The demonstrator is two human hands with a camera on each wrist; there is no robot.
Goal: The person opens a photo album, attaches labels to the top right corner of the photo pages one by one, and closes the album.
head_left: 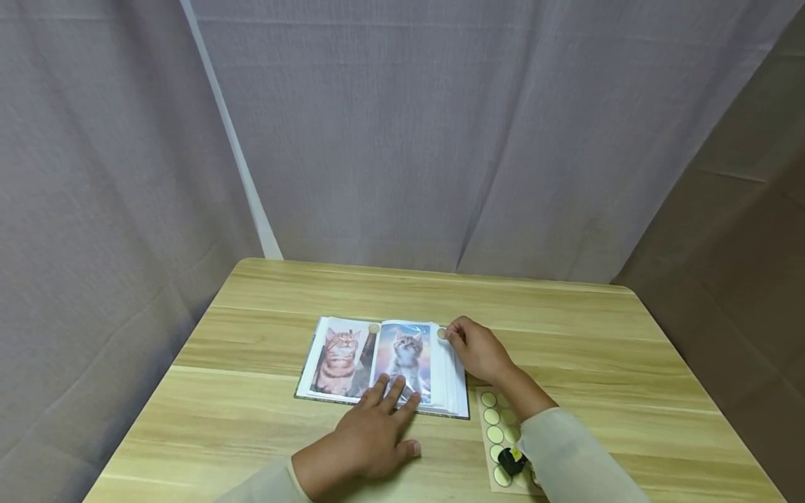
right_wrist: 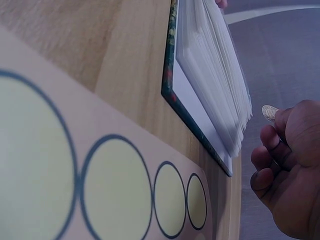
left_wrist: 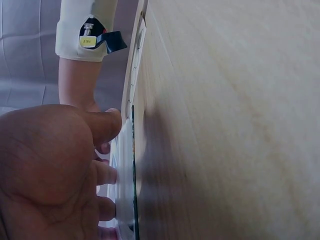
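Note:
A photo album (head_left: 462,402) lies spread on the table, showing an orange cat photo (head_left: 338,363) on the left page and a grey kitten photo (head_left: 407,349) on the right. My left hand (head_left: 377,429) rests with spread fingers on the lower edge of the pages. At the album's upper right corner, my right hand (head_left: 481,349) pinches a small round gold sticker (right_wrist: 270,113) between thumb and forefinger. Another round sticker (head_left: 374,328) sits at the top right of the orange cat photo.
A sheet (head_left: 484,454) with rows of pale yellow circles lies right of the album, partly under my right forearm. A black wrist device (head_left: 512,461) shows at the right sleeve. Grey curtains (head_left: 377,140) hang beyond the wooden table (head_left: 251,433).

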